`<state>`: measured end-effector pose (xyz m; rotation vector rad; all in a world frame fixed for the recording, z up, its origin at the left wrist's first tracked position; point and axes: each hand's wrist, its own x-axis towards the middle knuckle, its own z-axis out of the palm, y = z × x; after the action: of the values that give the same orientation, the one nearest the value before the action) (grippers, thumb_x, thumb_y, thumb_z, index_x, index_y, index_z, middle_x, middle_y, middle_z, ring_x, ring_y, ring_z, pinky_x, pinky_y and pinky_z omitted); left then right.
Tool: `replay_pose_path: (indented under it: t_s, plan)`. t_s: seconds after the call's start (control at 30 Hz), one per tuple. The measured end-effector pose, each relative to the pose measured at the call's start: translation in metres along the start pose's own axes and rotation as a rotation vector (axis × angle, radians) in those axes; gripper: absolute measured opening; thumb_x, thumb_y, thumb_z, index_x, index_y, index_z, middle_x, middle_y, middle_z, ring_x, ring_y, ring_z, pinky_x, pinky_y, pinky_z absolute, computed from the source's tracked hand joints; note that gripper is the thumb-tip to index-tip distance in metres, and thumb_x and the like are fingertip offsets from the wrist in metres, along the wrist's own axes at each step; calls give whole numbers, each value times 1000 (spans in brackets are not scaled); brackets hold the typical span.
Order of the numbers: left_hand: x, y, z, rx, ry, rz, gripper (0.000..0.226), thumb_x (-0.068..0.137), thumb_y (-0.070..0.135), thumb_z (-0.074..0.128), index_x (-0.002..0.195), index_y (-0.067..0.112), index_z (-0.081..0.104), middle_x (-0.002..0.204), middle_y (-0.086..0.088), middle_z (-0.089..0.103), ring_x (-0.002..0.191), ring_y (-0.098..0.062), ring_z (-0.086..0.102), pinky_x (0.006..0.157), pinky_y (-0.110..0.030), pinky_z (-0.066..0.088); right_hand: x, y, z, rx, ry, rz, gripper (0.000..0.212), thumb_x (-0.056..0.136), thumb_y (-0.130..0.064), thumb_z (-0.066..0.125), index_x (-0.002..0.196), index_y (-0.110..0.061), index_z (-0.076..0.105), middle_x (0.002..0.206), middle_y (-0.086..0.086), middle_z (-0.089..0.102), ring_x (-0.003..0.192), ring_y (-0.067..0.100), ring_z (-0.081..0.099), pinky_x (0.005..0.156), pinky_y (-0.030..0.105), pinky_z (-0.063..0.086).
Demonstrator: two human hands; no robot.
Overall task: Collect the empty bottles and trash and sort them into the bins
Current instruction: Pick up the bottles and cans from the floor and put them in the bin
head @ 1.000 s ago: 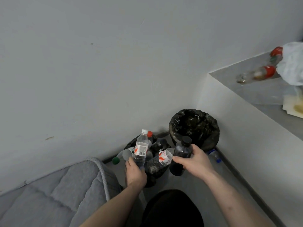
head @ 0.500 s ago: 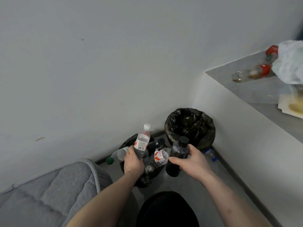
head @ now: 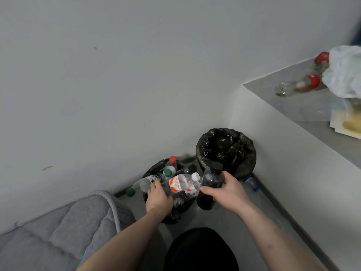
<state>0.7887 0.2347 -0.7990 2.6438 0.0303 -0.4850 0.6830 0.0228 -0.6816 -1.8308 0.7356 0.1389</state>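
Observation:
Two black-bagged bins stand in the floor corner. The left bin (head: 173, 210) holds several plastic bottles, among them a red-capped one (head: 171, 163) and a green-capped one (head: 140, 185) leaning over its left rim. My left hand (head: 159, 198) grips a clear white-capped bottle with an orange label (head: 180, 183), lying tilted over that bin. My right hand (head: 228, 192) holds a dark bottle with a black cap (head: 211, 180) upright beside it. The right bin (head: 226, 151) looks empty.
A clear blue-capped bottle (head: 251, 185) lies on the floor behind my right hand. On the ledge (head: 304, 108) at right lie red-labelled bottles (head: 300, 86), a white plastic bag (head: 345, 71) and yellowish paper (head: 345, 124). A grey quilted mattress (head: 58, 227) fills the lower left.
My left hand has tipped the white-capped bottle from upright down to the right over the left bin. My right hand keeps hold of the dark bottle.

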Motion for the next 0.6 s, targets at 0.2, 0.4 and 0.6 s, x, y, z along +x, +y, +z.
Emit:
replay_pose_path:
  t_s: [0.2, 0.4, 0.6]
  plan:
    - [-32, 10, -85, 46, -35, 351, 52, 83, 38, 69, 132, 27, 55, 135, 9, 52, 121, -15, 55, 102, -34, 50, -9, -6, -2, -43, 37, 8, 53, 54, -53, 85, 100, -40, 64, 99, -18, 71, 93, 6, 69, 86, 37, 58]
    - [-37, -54, -185, 313, 122, 420, 40, 85, 51, 58, 119, 30, 61, 131, 7, 55, 120, -23, 55, 102, -36, 44, -26, -28, 6, -14, 125, -42, 46, 69, -45, 87, 107, -32, 62, 98, -18, 69, 92, 4, 64, 81, 29, 47]
    - [-36, -110, -175, 278, 266, 232, 40, 81, 66, 38, 79, 32, 59, 88, 11, 66, 94, -18, 63, 86, -35, 45, -35, -51, 37, -10, 191, -102, 38, 75, -49, 82, 102, -39, 58, 100, -21, 67, 92, 2, 62, 86, 33, 48]
